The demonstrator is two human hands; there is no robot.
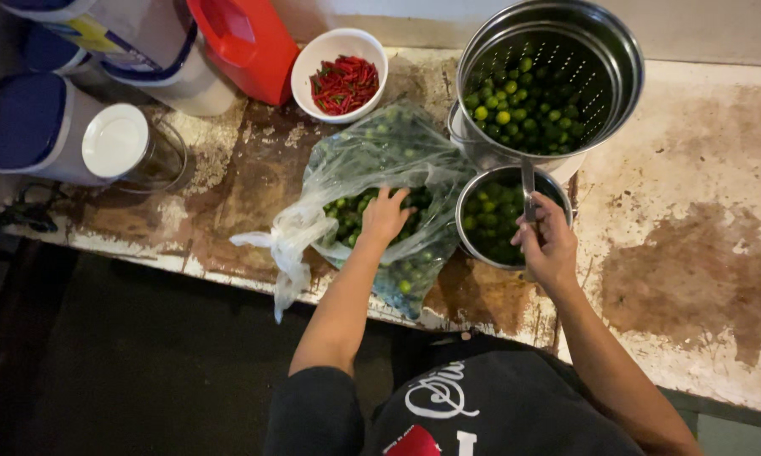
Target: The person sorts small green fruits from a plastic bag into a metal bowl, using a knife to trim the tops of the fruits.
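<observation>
My left hand (386, 213) reaches into a clear plastic bag (372, 160) full of small green limes (351, 221), fingers curled among the fruit. My right hand (549, 245) grips the handle of a metal utensil (528, 187) held upright over a small steel pot (473, 241) that holds more limes. Behind it a large perforated steel colander (604, 51) tilts toward me with several limes inside.
A white bowl (313, 59) of red chillies sits behind the bag. A red jug (254, 42), lidded plastic containers (34, 127) and a glass jar (157, 160) stand at the left. The worn, stained countertop (693, 253) ends at an edge close to my body.
</observation>
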